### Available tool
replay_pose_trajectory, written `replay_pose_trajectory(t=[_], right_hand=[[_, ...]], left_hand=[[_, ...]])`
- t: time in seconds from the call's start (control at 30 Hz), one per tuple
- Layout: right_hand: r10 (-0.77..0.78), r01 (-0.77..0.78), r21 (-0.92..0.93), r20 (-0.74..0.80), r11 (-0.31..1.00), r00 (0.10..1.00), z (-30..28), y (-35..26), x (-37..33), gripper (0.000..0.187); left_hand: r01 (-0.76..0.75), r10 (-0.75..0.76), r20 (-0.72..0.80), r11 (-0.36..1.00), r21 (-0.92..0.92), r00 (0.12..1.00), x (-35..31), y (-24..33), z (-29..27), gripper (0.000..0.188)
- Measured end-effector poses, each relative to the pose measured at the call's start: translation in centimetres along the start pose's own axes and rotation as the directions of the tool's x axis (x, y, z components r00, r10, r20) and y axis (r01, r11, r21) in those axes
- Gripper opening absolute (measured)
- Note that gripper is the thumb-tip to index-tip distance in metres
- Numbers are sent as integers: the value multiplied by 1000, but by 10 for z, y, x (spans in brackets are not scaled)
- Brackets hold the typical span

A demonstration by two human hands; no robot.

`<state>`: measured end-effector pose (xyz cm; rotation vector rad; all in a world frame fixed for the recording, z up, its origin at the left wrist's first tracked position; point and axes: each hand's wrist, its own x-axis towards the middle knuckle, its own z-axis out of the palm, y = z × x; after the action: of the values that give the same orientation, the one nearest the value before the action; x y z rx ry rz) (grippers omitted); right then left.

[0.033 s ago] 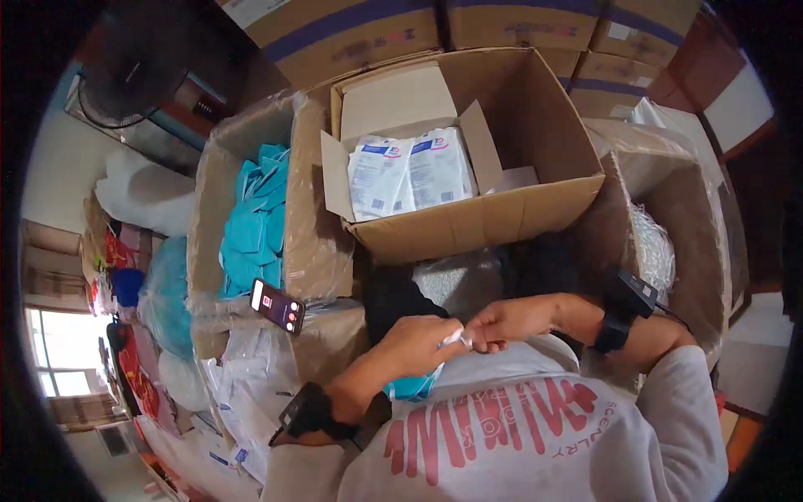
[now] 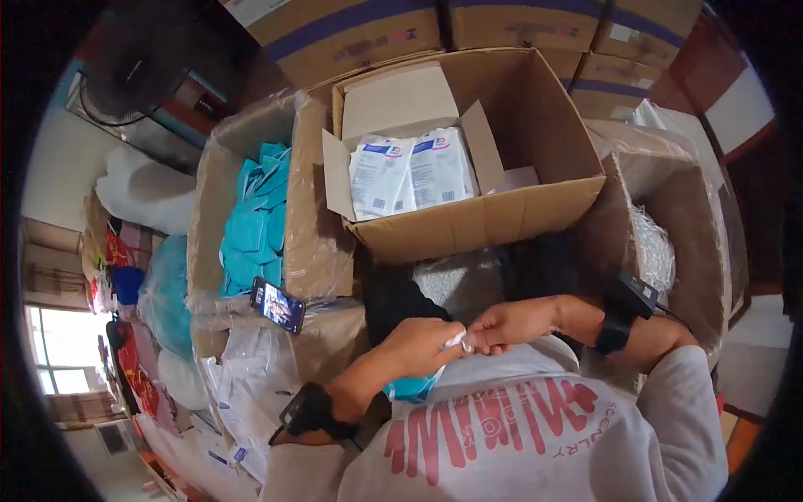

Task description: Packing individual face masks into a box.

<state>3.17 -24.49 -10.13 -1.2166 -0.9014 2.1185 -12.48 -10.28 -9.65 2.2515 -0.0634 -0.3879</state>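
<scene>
While both hands meet just above the lap, the fingers of the left hand (image 2: 416, 345) and the right hand (image 2: 506, 325) are closed on a small white piece (image 2: 457, 340) between them, too small to identify. Under the left hand lies a teal piece (image 2: 416, 388), partly hidden, against the pale sweatshirt (image 2: 535, 443) with its red print; whether the fingers also grip it, I cannot tell. Each wrist carries a black band with a small device. To the left, a phone (image 2: 278, 305) with a lit screen lies tilted at the edge of a carton, near white printed packs (image 2: 255, 368) in clear plastic. Beyond it, a plastic-lined box (image 2: 322, 226) holds a heap of teal pieces (image 2: 255, 230). Ahead of the hands, a large open cardboard box (image 2: 477, 234) contains a white carton (image 2: 397, 99) with white-and-blue packs (image 2: 381, 177) standing in it. On the right, another box (image 2: 698, 197) holds white strands (image 2: 651, 251). Taped cartons (image 2: 523, 27) are stacked behind.
</scene>
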Motion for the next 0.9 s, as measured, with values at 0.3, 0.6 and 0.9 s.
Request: replay_pose_trajectory(t=[0.3, 0.6, 0.9], right_hand=[[-56, 124, -498, 150, 858, 987, 5, -7, -47, 33], [247, -248, 50, -396, 967, 884, -39, 24, -177, 23], [-267, 514, 447, -507, 732, 820, -34, 5, -3, 34]], left_hand=[[-250, 253, 48, 966, -69, 966, 0, 10, 29, 25], [239, -300, -114, 896, -374, 947, -31, -16, 4, 20], [-272, -562, -461, 389, -880, 687, 37, -20, -79, 38]])
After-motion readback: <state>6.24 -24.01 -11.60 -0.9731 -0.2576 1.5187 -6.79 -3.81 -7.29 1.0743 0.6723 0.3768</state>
